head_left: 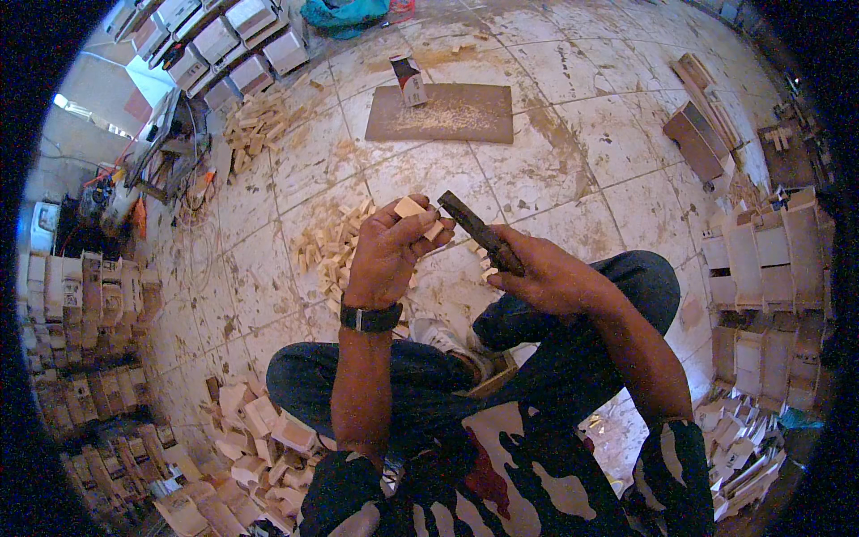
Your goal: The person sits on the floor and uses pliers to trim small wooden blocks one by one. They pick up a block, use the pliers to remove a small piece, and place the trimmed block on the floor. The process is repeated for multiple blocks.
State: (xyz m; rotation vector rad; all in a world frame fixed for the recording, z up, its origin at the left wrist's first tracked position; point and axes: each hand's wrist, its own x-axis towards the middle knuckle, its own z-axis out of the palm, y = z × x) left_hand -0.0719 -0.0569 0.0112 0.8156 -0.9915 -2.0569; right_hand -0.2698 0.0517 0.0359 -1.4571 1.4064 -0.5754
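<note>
My left hand point(386, 246), with a dark watch on its wrist, is closed round a small pale wood block point(412, 208). Another pale wooden face point(435, 231) shows by its fingertips; whether it belongs to the same block is hard to tell. In my right hand point(548, 271) is a dark, worn, bar-shaped tool point(476, 228), gripped at its lower end. Its far tip points up and left, just beside the block; contact cannot be made out. Below and left of the left hand lies a heap of similar small wood blocks point(327, 242) on the floor.
Ahead, a brown board point(488, 112) bears wood chips and an upright small carton point(409, 82). More blocks point(255, 134) lie farther left. Larger wood offcuts point(264, 425) are heaped beside my left knee. Stacked wooden pieces point(769, 268) line the right side, and white bins point(215, 40) stand at far left.
</note>
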